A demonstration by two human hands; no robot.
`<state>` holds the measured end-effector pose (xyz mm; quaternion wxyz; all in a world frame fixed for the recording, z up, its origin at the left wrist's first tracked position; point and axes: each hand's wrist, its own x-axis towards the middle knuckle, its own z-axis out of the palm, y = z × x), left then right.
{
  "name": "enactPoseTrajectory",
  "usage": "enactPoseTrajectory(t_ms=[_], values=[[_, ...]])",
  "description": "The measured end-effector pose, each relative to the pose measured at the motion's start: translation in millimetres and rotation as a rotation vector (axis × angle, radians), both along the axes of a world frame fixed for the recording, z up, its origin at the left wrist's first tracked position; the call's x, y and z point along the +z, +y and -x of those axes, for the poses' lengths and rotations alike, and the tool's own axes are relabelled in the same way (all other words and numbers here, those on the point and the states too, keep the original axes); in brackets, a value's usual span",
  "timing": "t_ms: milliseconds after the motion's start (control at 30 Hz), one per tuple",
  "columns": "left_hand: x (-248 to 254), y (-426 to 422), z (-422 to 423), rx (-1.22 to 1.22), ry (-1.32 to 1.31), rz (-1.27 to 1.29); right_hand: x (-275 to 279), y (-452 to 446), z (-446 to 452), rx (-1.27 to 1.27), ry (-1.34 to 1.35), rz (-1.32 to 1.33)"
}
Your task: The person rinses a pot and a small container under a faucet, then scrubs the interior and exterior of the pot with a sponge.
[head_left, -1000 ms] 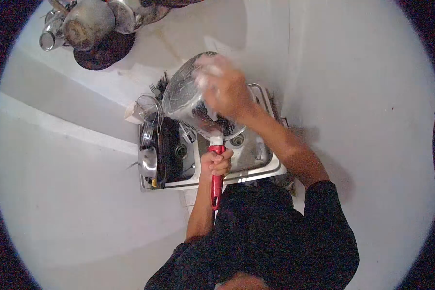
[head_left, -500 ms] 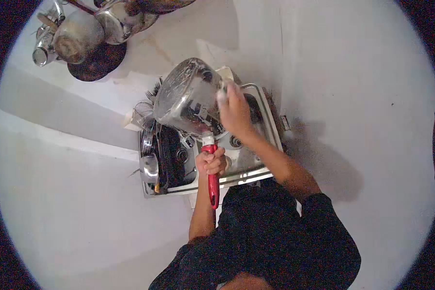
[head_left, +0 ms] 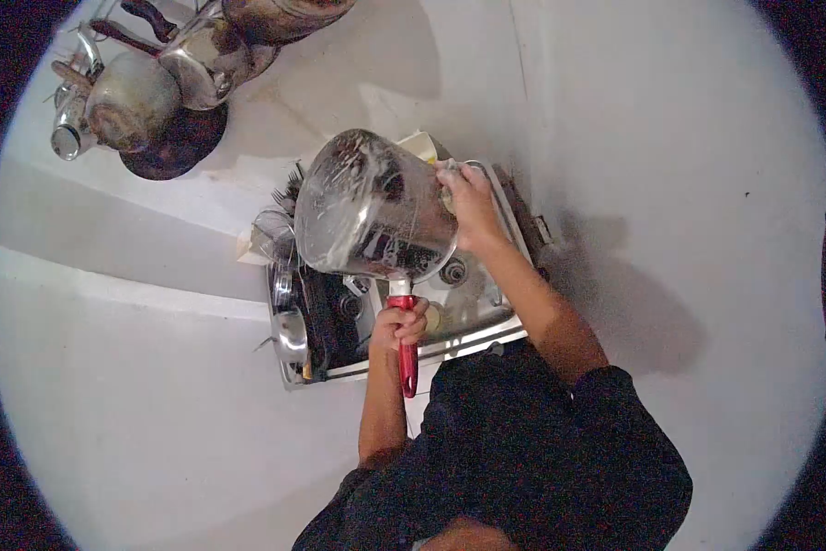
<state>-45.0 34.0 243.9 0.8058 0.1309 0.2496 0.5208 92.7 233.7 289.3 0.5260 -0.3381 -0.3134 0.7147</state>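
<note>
A large shiny saucepan [head_left: 362, 216], streaked with white suds, is held up over the sink. My left hand [head_left: 399, 324] is closed round its red handle [head_left: 408, 372]. At the pan's right side, my right hand [head_left: 474, 204] has its fingers bent round a small pale sponge [head_left: 448, 174], which touches the pan near its edge. Fingers cover most of the sponge, so its exact shape is hidden.
Beneath the pan is a steel double sink [head_left: 473, 317]. Several dishes, including a metal bowl [head_left: 291, 335], line its left side. Forks [head_left: 289, 188] and a strainer [head_left: 271, 230] stand behind. Several pots [head_left: 133, 101] hang on the wall at upper left.
My right hand, blurred before, has moved a little right along the pan with the sponge. The pan has turned slightly, with more suds showing. My left hand keeps its hold.
</note>
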Motion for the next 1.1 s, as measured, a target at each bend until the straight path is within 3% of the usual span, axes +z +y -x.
enactPoseTrajectory(t_ms=[33,67,167,267,300,367,467,600,667,733,800,933,1067,1100], values=[[12.6,0.1,-7.4,0.093,0.344,0.061,-2.9,-2.9,5.9,-0.087,-0.039,-0.018],[7.5,4.0,-12.0,0.174,0.517,0.066,-6.3,-4.8,7.1,-0.173,-0.074,-0.036],[-12.6,14.2,-19.0,0.389,1.067,0.045,14.8,-28.9,-9.4,-0.016,-0.076,-0.146],[-10.0,20.0,-26.9,0.486,1.353,0.078,18.9,-31.2,-2.4,-0.055,-0.265,-0.263],[-6.4,19.9,-28.0,0.521,1.445,0.092,23.3,-33.4,-1.7,-0.125,-0.439,-0.408],[-0.2,20.2,-27.9,0.548,1.446,0.094,38.5,-36.3,-3.9,-0.261,-0.784,-0.697],[-19.4,18.7,-17.6,0.612,1.571,0.035,53.7,-44.4,-5.1,-0.368,-0.931,-0.926],[-15.7,23.1,-21.0,0.662,1.536,-0.083,79.0,-78.2,9.9,-0.299,-0.829,-1.194],[-11.9,28.8,-26.9,0.759,1.570,-0.313,96.0,-80.6,20.0,-0.259,-0.756,-1.350],[-4.2,24.3,-27.4,0.720,1.593,-0.276,102.1,-73.8,26.2,-0.223,-0.724,-1.484],[6.9,19.0,-29.2,0.551,1.594,0.034,109.0,-48.3,30.3,-0.183,-0.733,-1.605],[-6.3,7.2,-28.0,0.739,1.607,0.017,100.5,7.9,26.7,0.187,-0.715,-0.940],[-19.1,7.0,-21.5,0.766,1.710,-0.009,74.3,22.1,19.2,0.246,-0.718,-0.831],[-43.9,4.4,-5.2,0.685,1.761,0.033,77.6,20.0,13.8,0.256,-0.747,-0.837]])
